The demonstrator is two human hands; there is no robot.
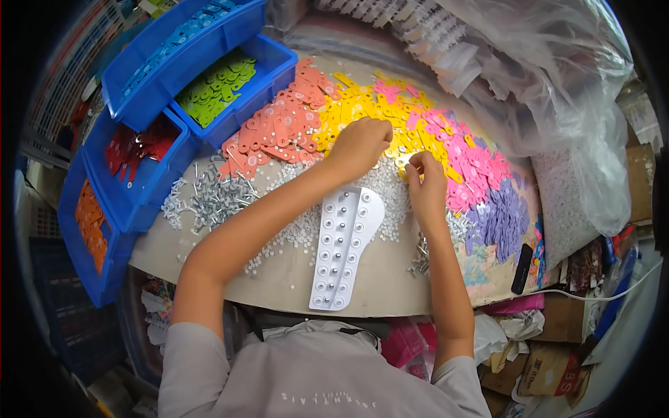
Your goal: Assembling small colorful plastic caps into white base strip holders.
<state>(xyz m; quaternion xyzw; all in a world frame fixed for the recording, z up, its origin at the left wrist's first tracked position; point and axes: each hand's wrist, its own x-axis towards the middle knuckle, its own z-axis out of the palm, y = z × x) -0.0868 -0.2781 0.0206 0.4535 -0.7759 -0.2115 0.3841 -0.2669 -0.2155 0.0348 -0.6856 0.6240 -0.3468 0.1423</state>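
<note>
Reaching across the counter [390,279], your left hand [359,148] bends its fingers over the yellow strips [348,109], and your right hand [426,187] faces it at the pile's near edge, thumb and forefinger drawn narrow; whether either hand holds a strip cannot be told. Between your forearms [449,292] lies the white tray [345,248], wide end toward the hands, two rows of round cups [362,227] flanking a row of metal studs [342,225]. White beads [296,216] lie on both sides of the tray; salmon strips [275,132] spread left of the yellow ones, pink strips [481,171] right
</note>
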